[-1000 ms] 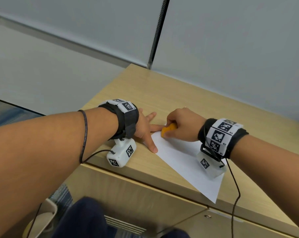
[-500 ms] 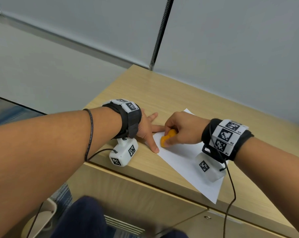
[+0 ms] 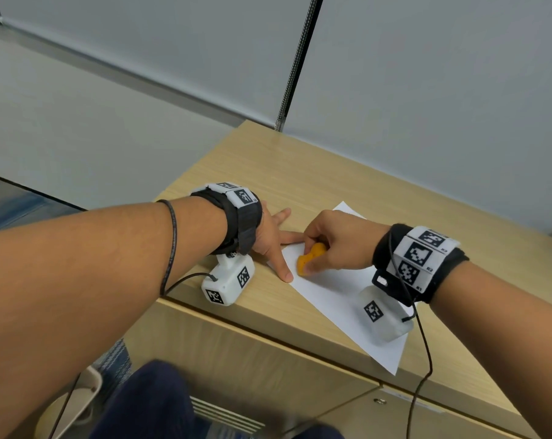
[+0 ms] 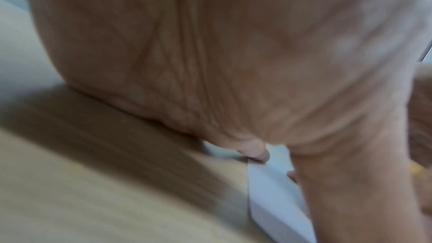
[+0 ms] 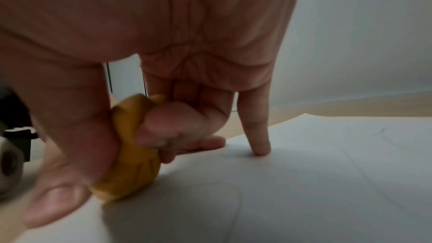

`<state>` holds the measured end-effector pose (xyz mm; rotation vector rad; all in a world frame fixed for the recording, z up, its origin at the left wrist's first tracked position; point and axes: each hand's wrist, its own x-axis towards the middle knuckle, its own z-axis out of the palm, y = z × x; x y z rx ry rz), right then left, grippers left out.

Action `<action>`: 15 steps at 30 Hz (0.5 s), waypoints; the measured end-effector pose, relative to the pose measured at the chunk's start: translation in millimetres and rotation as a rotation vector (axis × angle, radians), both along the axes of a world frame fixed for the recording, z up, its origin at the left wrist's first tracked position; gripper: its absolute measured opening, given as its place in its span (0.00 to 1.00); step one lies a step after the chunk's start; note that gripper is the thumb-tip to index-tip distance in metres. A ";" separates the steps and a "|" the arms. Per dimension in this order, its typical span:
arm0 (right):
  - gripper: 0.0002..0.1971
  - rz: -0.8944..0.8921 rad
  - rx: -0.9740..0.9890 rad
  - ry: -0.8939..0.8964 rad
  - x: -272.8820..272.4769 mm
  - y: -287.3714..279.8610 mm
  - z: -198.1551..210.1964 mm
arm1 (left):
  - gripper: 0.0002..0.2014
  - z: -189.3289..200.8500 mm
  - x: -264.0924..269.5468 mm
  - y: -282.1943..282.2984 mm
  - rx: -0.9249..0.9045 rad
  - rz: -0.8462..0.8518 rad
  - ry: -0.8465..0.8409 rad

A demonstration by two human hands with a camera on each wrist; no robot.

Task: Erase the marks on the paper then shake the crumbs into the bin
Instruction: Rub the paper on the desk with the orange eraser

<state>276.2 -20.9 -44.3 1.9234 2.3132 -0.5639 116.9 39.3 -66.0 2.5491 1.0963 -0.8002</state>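
A white sheet of paper [image 3: 341,299] lies askew on the wooden desk [image 3: 300,172], one corner over the front edge. My right hand [image 3: 335,245] pinches an orange eraser [image 3: 309,258] between thumb and fingers and presses it onto the paper's left part. In the right wrist view the eraser [image 5: 131,163] sits on the paper [image 5: 304,182], where faint pencil lines show. My left hand [image 3: 273,236] lies flat with fingers spread, its thumb and a finger pinning the paper's left edge. In the left wrist view its fingertips touch the paper's edge [image 4: 268,191].
The desk's front edge [image 3: 268,324] runs just under both wrists, with cabinet fronts below. A pale rounded object [image 3: 78,403] stands on the floor at lower left. Grey partition walls [image 3: 426,106] back the desk. Bare desktop stretches behind the hands.
My right hand has drawn the eraser down and left across the paper, toward the left hand's thumb. The left hand stays in place, holding the sheet.
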 end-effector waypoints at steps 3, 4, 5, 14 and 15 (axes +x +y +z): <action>0.12 -0.024 0.108 -0.040 0.7 0.2 -3.3 | 0.51 0.1 1.1 -0.7 0.001 -0.007 0.001; 0.12 -0.030 0.150 -0.045 -0.2 -0.5 -4.9 | 0.51 -0.3 1.6 -0.3 -0.001 -0.006 -0.001; 0.12 -0.028 0.143 -0.038 -0.3 -0.5 -5.6 | 0.51 -0.5 2.1 0.4 -0.002 -0.005 -0.002; 0.11 -0.020 0.078 -0.022 0.8 -6.4 -2.8 | 0.51 -0.6 1.7 -0.4 0.005 -0.002 -0.010; 0.11 -0.024 0.058 -0.019 2.9 -8.4 -1.8 | 0.51 -0.6 1.3 -1.0 0.002 -0.001 -0.018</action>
